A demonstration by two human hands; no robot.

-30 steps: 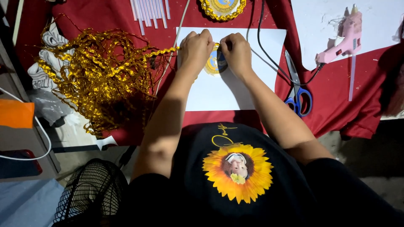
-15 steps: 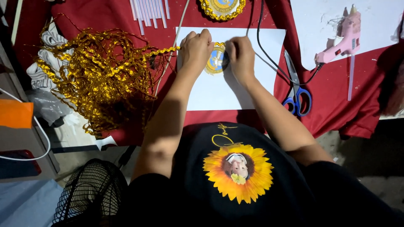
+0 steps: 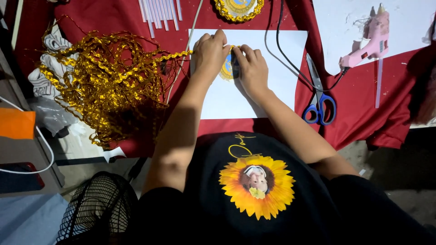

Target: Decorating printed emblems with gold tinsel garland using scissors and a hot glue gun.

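Observation:
My left hand (image 3: 210,53) and my right hand (image 3: 252,68) press together on a small round badge (image 3: 227,69) with a gold edge, lying on a white sheet of paper (image 3: 281,59) over a red cloth. A strand of gold metallic cord (image 3: 179,55) runs from under my left fingers back to a big tangled heap of the same gold cord (image 3: 104,79) on the left. Most of the badge is hidden under my fingers.
A finished gold-rimmed round badge (image 3: 238,8) lies at the top. White glue sticks (image 3: 159,13) sit top left of it. Blue-handled scissors (image 3: 319,100) and a black cable (image 3: 290,63) lie right of the paper. A pink glue gun (image 3: 369,43) rests on another white sheet.
The badge showed more between my hands half a second ago; now my fingers have closed in over it. My hands stay in the same spot on the paper.

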